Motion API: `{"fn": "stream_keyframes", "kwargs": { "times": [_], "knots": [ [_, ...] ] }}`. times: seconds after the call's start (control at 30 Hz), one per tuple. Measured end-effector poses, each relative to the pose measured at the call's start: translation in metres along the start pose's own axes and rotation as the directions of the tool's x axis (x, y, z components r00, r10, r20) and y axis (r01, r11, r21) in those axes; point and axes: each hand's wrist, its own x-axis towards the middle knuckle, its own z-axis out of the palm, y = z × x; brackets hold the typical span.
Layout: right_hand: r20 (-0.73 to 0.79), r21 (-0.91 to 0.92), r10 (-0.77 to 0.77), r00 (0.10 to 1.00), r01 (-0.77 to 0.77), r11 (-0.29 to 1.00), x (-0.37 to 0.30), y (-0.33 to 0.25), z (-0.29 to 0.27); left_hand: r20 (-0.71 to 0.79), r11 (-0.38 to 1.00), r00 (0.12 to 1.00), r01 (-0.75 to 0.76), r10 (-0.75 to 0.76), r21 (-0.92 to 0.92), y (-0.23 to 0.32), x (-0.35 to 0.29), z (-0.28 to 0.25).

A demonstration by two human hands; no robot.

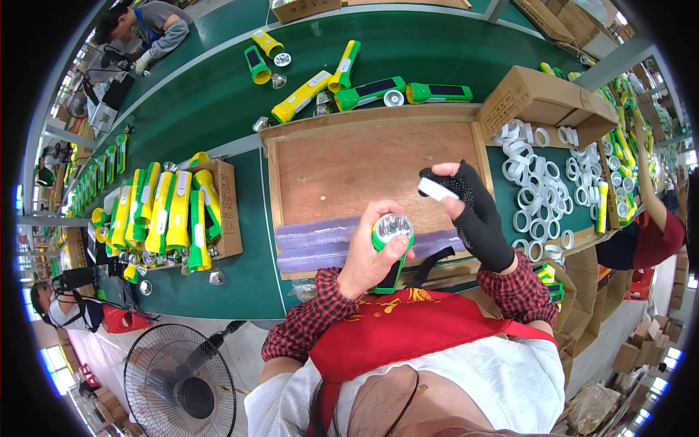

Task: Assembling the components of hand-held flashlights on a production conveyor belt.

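My bare left hand (362, 255) is wrapped round a green flashlight (389, 280), held upright with its shiny reflector (394, 224) facing up. The thumb lies across the reflector's edge. In a black fingerless glove, my right hand (483, 222) pinches a white plastic ring (438, 190) between thumb and fingers, up and to the right of the flashlight and apart from it. Below both hands is a wooden tray (364, 156) with purple padded strips (309, 246) along its near side. Many similar white rings (537, 195) are heaped to the right.
A cardboard box (542, 98) stands at the back right. Yellow and green flashlights (169, 218) are stacked at left before another box (228, 207); more flashlights (371, 92) and loose reflectors lie beyond the tray. A floor fan (182, 379) stands lower left. Other people work nearby.
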Motion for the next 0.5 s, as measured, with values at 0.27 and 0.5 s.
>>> {"fn": "stream_keyframes", "kwargs": {
  "times": [0.27, 0.5],
  "knots": [
    [0.077, -0.312, -0.239, 0.968, 0.251, 0.916, 0.004, 0.005, 0.009, 0.105, 0.994, 0.994, 0.021, -0.01, -0.108, -0.002, -0.003, -0.007],
    [0.253, -0.232, -0.249, 0.935, 0.308, 0.923, 0.005, 0.004, 0.018, 0.143, 0.965, 0.979, 0.17, -0.143, -0.202, -0.002, -0.009, -0.009]
  ]
}}
